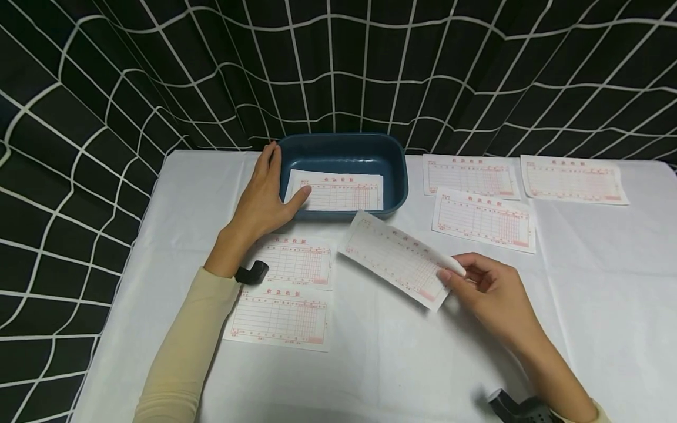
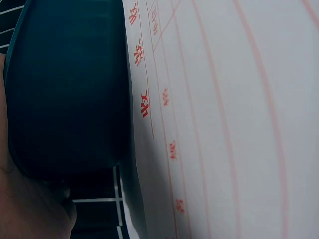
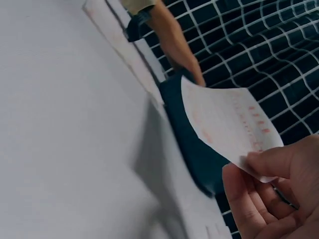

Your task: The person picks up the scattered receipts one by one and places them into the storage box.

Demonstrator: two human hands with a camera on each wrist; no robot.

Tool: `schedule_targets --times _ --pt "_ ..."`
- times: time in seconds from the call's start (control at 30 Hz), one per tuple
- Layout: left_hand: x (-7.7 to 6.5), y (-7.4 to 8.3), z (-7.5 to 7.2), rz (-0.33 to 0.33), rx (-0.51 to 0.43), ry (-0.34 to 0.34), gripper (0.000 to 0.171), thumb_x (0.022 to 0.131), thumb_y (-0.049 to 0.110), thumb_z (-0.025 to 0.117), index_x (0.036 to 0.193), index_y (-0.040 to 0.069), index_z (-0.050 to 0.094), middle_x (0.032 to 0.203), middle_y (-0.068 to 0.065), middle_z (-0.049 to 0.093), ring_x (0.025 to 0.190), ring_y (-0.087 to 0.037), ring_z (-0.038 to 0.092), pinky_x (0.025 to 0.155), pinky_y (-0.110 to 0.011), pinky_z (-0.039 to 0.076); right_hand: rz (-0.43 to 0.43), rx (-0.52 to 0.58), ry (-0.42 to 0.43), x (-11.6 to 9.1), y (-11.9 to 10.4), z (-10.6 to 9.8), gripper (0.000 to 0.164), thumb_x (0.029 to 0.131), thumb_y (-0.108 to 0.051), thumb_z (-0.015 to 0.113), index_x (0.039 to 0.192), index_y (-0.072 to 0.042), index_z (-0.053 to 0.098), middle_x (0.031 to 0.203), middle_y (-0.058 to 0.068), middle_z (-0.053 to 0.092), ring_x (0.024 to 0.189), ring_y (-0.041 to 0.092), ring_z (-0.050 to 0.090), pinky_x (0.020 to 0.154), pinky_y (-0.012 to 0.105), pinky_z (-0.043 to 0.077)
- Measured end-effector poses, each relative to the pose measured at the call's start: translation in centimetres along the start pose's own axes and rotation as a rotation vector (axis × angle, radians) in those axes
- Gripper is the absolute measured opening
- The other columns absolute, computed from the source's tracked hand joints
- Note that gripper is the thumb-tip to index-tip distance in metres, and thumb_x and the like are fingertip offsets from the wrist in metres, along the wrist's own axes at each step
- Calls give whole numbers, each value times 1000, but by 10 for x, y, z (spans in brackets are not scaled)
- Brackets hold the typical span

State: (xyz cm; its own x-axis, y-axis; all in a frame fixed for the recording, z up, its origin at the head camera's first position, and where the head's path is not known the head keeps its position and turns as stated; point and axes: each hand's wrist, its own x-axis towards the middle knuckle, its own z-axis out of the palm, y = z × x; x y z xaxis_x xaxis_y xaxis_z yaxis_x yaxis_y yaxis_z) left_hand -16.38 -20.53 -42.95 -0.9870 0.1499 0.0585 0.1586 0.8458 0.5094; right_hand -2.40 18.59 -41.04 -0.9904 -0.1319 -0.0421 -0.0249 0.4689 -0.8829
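Observation:
In the head view my right hand [image 1: 489, 288] pinches a printed receipt slip [image 1: 396, 255] by its right end, between thumb and fingers. The slip tilts above the table, just in front of a dark teal plastic bin [image 1: 399, 200]. My left hand [image 1: 259, 200] rests against the bin's left side, fingers straight along the rim, the thumb reaching over the front left corner. Inside the bin lie white receipt slips [image 1: 344, 192] with red print. The right wrist view also shows the held slip [image 3: 224, 117] between thumb and fingers.
Two receipt slips [image 1: 280, 317] lie below the left wrist, one partly hidden by it. Three more slips [image 1: 483, 220] are spread at the back right of the white-covered table [image 1: 402, 370]. A black curtain with a white grid [image 1: 349, 64] stands behind the bin.

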Motion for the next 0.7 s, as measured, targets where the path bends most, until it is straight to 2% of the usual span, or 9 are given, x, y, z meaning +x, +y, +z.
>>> schedule_targets --times 0.2,0.43,0.7 --pt "0 1 0 -1 1 -1 103 98 58 61 169 2 12 180 -14 8 168 -32 14 132 -53 27 16 37 20 18 -9 -5 19 98 -16 77 111 -1 76 91 -7 78 75 5 70 58 19 51" --pt "0 -1 0 4 0 -6 103 99 58 60 169 1 11 180 -14 7 168 -32 13 132 -54 27 -2 45 59 47 -23 -3 23 98 -19 78 112 -2 77 88 -14 74 74 3 64 59 16 49" --pt "0 1 1 9 -11 1 103 98 57 62 169 1 12 180 -14 8 168 -31 13 133 -52 26 -24 128 105 80 -40 3 23 95 -14 79 112 1 75 91 -16 73 81 0 68 68 13 57"
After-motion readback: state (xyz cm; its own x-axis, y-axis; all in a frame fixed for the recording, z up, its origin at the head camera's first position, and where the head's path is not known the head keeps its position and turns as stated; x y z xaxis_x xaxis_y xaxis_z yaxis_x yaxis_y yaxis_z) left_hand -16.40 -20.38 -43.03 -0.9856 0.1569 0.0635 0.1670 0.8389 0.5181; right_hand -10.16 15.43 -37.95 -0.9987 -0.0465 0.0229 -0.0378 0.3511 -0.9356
